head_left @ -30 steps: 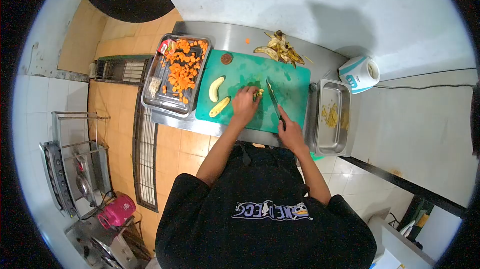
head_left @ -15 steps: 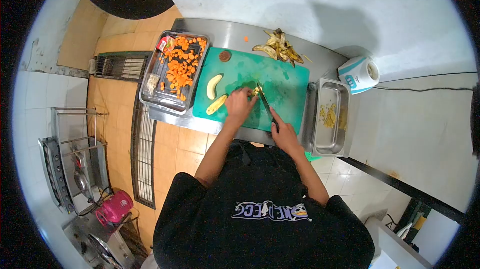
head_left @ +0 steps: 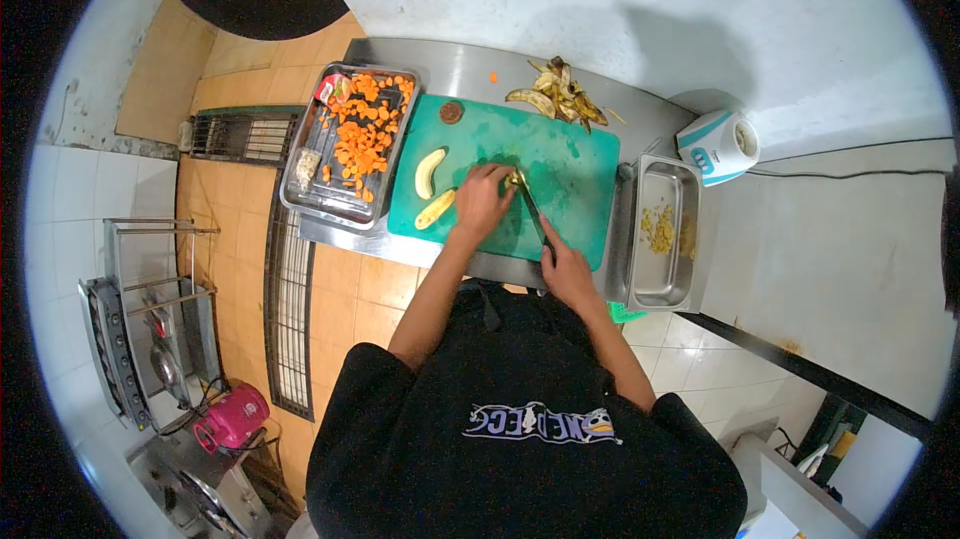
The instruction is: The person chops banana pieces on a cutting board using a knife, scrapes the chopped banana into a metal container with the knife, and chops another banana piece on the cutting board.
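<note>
A kitchen knife (head_left: 532, 204) with a dark handle is gripped in my right hand (head_left: 567, 271), its blade angled up and left over the green cutting board (head_left: 570, 154). My left hand (head_left: 482, 201) curls its fingers down beside the blade, holding a piece of banana (head_left: 513, 180) that its fingertips partly hide. Left of that hand lie a peeled banana (head_left: 429, 173) and another banana (head_left: 435, 209), the latter close to my wrist. A round brown object (head_left: 451, 113) sits at the board's upper left; I cannot make out what it is.
Sliced carrots (head_left: 362, 144) fill much of a metal tray (head_left: 290, 179) on the left. Banana peels (head_left: 562, 99) lie behind the board. On the right, a steel pan (head_left: 655, 291) contains small yellowish pieces, and a white-and-blue appliance (head_left: 712, 151) stands by the wall.
My left hand has shifted slightly, its fingers bunched closer around the banana piece. The knife has moved only a little; the view has drifted slightly.
</note>
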Demonstrator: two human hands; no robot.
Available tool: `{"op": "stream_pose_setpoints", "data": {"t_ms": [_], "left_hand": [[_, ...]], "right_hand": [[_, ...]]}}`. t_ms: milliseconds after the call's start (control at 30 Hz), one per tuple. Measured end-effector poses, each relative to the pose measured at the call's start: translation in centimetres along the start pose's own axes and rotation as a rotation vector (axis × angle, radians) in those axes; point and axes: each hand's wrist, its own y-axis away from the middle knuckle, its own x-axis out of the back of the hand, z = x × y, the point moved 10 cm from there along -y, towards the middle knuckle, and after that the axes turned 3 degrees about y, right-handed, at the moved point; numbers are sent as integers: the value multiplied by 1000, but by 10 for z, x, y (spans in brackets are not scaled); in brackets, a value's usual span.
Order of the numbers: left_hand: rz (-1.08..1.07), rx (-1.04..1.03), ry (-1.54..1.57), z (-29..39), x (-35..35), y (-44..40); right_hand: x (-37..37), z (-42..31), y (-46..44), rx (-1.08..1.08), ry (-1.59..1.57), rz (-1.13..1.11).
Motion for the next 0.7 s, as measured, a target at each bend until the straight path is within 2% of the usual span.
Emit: {"op": "stream_pose_setpoints", "data": {"t_ms": [133,200,333,400,567,700], "left_hand": [[13,-33,-20,-2,-4,-2],[-87,10,-28,-10,-15,-3],[-80,-8,-46,-10,-18,-3],[33,24,-27,-11,-8,0],[33,99,-47,-13,-4,5],[60,55,-58,-12,-6,3]], "right_hand": [[2,0,-4,40,28,-8],[6,1,-5,41,28,-3],[11,-2,-6,44,17,-11],[12,1,-5,35,21,1],[22,16,-12,-23,24,2],[38,2,-21,104,193,-27]]}}
